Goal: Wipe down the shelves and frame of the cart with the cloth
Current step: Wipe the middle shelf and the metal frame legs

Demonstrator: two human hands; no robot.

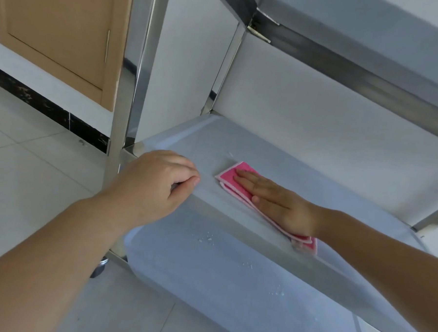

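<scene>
Over by the wall at the far left stands one tan cabinet door (60, 35) above a dark skirting strip (50, 111), with pale floor tiles (21, 181) below. Next comes the steel cart: two upright posts (131, 85) of its frame are in sight, and three shelves, counting the underside of the top one. At the foot of the near post one caster (98, 268) shows.

One left hand (158, 180) curls over the front rim of the middle shelf (302, 155), fingers wrapped round the edge, steadying the cart. To its right, one right hand (274, 199) lies flat, fingers straight and together, pressing one folded pink cloth (233, 178) onto that shelf near its front edge.

Small pale specks lie on the lower shelf (207, 279) in perhaps three scattered patches, and another fleck sits just beyond the cloth.

I'd judge the risks modest. A hard push could roll the cart on its casters if the left hand's grip slackens. The cloth's trailing end hangs at the rim and could slip off or bunch. Wiping outward may also drop crumbs onto the lower shelf.
</scene>
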